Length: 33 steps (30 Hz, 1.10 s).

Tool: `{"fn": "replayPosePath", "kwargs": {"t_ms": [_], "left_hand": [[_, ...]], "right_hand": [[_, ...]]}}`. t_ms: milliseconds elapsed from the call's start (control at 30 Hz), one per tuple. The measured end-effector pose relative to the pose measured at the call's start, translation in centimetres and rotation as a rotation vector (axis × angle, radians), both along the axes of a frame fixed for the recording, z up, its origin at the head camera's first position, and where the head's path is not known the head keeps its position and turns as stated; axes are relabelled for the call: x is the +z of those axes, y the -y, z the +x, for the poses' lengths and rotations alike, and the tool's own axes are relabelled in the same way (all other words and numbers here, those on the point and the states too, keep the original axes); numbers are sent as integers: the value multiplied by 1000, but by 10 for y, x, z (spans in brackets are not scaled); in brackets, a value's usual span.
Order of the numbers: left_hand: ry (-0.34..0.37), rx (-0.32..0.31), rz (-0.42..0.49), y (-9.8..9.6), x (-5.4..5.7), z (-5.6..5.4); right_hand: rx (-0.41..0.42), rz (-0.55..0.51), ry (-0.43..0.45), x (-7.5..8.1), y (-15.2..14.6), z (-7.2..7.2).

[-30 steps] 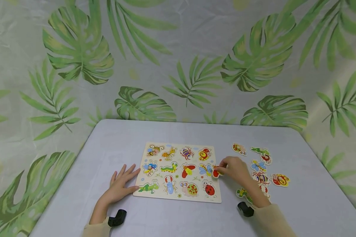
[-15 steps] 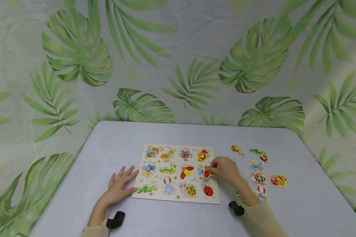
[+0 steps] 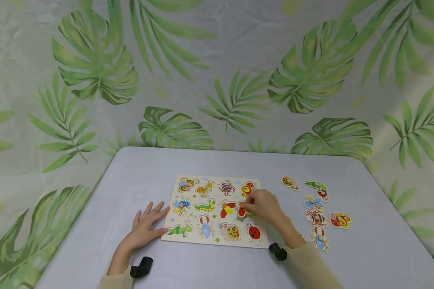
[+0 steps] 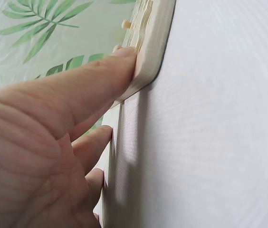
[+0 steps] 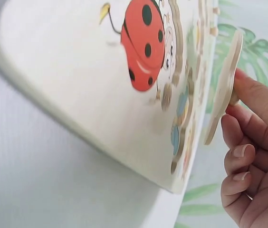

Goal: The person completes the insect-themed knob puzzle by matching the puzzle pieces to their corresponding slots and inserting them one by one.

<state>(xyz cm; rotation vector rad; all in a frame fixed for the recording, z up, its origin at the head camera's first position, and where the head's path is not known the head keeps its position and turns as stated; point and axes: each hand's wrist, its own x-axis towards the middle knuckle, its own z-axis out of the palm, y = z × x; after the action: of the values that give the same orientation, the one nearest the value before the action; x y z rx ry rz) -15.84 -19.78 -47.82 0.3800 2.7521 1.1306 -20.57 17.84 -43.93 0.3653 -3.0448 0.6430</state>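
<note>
A wooden insect peg puzzle board (image 3: 238, 243) lies mid-table, several pieces set in its top row and upper left. My right hand (image 3: 265, 205) is over its right side, pinching a red-winged puzzle piece (image 3: 241, 211) between thumb and finger. In the right wrist view this piece (image 5: 225, 90) stands tilted, apart from the board (image 5: 39, 47), with its pale back showing and its peg largely behind the fingers. My left hand (image 3: 144, 228) rests spread at the board's left edge. Its thumb (image 4: 96, 78) touches the board's corner in the left wrist view, other fingers straight.
Loose pieces lie right of the board: a snail (image 3: 290, 183), a grasshopper (image 3: 315, 185), a ladybug (image 3: 323, 195), a dragonfly-like insect (image 3: 313, 203), a spider (image 3: 316, 218), a butterfly (image 3: 340, 220) and a stag beetle (image 3: 320, 239). A leaf-print cloth (image 3: 217, 80) hangs behind the table.
My right hand has carried the red-winged piece left, from the board's right edge to over its middle row. My left hand has stayed in place.
</note>
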Motion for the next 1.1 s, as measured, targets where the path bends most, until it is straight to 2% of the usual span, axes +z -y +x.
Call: {"fn": "replayPosePath", "kwargs": {"t_ms": [400, 933, 1100], "left_hand": [[3, 1, 4, 0, 1, 0], [7, 2, -16, -1, 1, -2], [15, 5, -23, -1, 2, -1]], "right_hand": [[33, -4, -34, -3, 11, -1], [65, -1, -32, -6, 28, -5], [66, 8, 0, -4, 33, -8]]}}
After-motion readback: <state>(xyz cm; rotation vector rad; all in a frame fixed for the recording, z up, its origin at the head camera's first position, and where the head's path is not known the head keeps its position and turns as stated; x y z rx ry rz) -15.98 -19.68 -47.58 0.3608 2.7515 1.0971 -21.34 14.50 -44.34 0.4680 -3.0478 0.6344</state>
